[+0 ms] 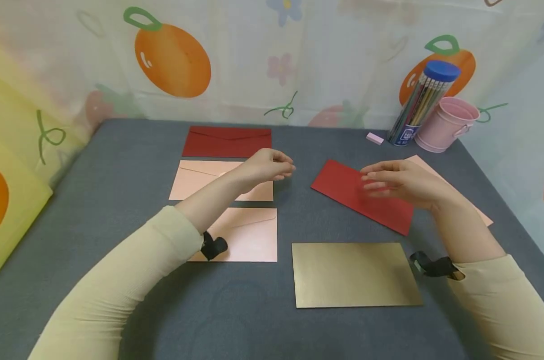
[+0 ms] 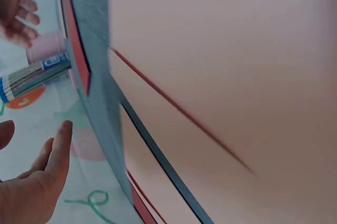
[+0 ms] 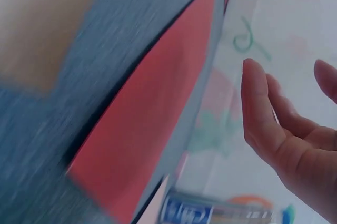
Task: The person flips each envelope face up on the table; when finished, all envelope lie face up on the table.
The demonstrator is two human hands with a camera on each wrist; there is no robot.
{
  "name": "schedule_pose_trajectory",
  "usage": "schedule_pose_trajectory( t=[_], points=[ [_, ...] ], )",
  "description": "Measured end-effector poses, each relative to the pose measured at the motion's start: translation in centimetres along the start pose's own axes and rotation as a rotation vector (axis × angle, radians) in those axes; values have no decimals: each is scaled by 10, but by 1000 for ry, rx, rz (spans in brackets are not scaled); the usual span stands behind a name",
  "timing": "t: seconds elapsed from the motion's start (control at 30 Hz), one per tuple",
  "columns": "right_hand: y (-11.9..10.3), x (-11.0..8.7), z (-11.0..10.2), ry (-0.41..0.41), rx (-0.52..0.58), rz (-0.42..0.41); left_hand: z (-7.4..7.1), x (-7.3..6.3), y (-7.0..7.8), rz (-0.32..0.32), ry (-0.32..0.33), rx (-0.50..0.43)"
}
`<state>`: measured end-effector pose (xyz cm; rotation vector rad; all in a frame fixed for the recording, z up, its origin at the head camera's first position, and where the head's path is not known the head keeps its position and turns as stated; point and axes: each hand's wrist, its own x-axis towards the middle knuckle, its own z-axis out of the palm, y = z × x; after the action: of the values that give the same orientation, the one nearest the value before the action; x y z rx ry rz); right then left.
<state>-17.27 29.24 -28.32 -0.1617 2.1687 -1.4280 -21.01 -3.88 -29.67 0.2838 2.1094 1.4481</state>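
Note:
My left hand [image 1: 268,166] hovers over the right end of a pale pink envelope [image 1: 195,180], its fingers loosely bent around nothing. A second pale pink envelope [image 1: 249,235] lies nearer, partly under my left forearm, and a dark red envelope [image 1: 228,142] lies behind, flap side up. Above a slanted bright red envelope [image 1: 344,187] is my right hand [image 1: 402,180], holding nothing, its fingers extended and relaxed. In the right wrist view the fingers [image 3: 258,103] stand apart from that red envelope [image 3: 152,108]. A gold envelope [image 1: 355,275] rests in front of it.
Another pale pink envelope [image 1: 472,205] is partly hidden behind my right hand. At the back right, a blue-capped tube of pencils [image 1: 422,102] leans by a pink pail [image 1: 447,125], with a small pink block [image 1: 375,138] nearby. A printed curtain [image 1: 240,60] closes off the back.

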Motion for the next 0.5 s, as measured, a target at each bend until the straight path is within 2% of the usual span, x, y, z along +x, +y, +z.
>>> schedule_pose_trajectory(
  t=[0.2,0.5],
  points=[
    [27,-17,-28,40,17,37,22,21,9,-31,-2,-79],
    [62,-39,-54,74,26,116,43,39,14,-69,39,-80]
  ],
)
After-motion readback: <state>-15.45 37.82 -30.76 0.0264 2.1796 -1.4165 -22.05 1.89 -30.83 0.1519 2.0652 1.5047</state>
